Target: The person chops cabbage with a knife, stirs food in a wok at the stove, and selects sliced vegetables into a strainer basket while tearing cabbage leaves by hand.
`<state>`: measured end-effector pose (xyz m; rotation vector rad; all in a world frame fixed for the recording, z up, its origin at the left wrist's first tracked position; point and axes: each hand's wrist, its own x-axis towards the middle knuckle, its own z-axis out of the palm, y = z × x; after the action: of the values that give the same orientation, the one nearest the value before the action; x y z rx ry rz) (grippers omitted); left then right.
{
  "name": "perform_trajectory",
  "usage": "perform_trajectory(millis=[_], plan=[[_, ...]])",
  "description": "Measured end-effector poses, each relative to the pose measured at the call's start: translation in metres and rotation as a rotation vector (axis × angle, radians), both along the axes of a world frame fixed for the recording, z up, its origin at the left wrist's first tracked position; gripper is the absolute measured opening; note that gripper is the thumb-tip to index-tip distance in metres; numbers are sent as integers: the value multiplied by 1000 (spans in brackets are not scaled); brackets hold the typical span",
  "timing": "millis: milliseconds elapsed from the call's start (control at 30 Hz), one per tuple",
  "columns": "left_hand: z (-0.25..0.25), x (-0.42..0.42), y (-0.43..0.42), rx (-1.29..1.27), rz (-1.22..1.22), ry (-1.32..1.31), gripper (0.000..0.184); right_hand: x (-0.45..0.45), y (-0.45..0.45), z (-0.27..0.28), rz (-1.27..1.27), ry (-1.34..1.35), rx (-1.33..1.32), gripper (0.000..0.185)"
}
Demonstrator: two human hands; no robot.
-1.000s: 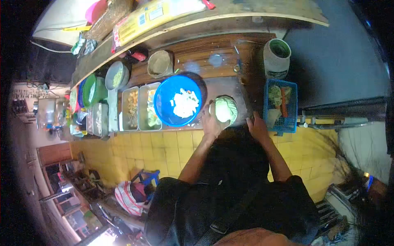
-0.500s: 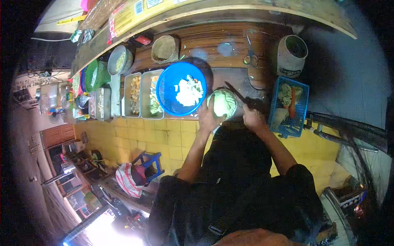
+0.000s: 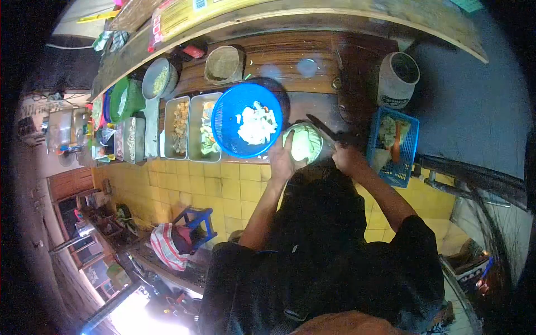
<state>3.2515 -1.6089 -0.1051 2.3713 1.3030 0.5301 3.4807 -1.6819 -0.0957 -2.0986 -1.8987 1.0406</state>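
Observation:
A pale green cabbage (image 3: pixel 303 144) sits at the near edge of the work table, its cut face up. My left hand (image 3: pixel 282 158) grips its left side, thumb and fingers around it. In my right hand (image 3: pixel 347 159) is a knife (image 3: pixel 320 127), its dark blade pointing up and left just beyond the cabbage. The blade appears apart from the cabbage. Left of the cabbage stands a round blue colander (image 3: pixel 222 124) with chopped white and green vegetables (image 3: pixel 258 124) in it.
Two metal trays of cut vegetables, one an orange-filled tray (image 3: pixel 169 134), stand left of the colander. A blue basket (image 3: pixel 415 146) with carrots is at right. Behind are a stone mortar (image 3: pixel 224 65), a whitish container (image 3: pixel 389 84) and partly shadowed scissors (image 3: pixel 336 83). A wooden shelf (image 3: pixel 312 12) overhangs the back.
The view has shifted slightly. Both hands keep their holds near the same spots, and a shadow now darkens the table around the scissors.

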Motion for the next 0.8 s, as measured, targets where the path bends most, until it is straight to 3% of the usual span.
perform_trajectory(millis=[167,300,400,467,567,667,700,767,800], plan=[[5,1,-1,-76,56,31,98,-2,-7,-18,-45,86,114,31],[1,0,-3,-59,62,87,98,-3,1,-16,-15,70,3,30],[-2,-1,-4,-55,74,82,98,-12,9,-35,225,-64,29,31],[1,0,-3,-34,64,27,97,-28,8,-83,-60,-43,-149,32],[3,-5,-6,-27,55,22,95,-31,14,-52,-28,-73,-175,36],[-7,-7,-7,-74,55,-46,94,-18,13,-102,-153,-142,7,29],[4,-7,-8,13,26,-29,95,-10,14,-94,-151,-142,6,29],[2,-10,-10,-25,25,-5,95,8,26,-51,84,-138,32,31],[1,-10,-9,-65,24,18,95,12,33,-36,84,-138,36,31]])
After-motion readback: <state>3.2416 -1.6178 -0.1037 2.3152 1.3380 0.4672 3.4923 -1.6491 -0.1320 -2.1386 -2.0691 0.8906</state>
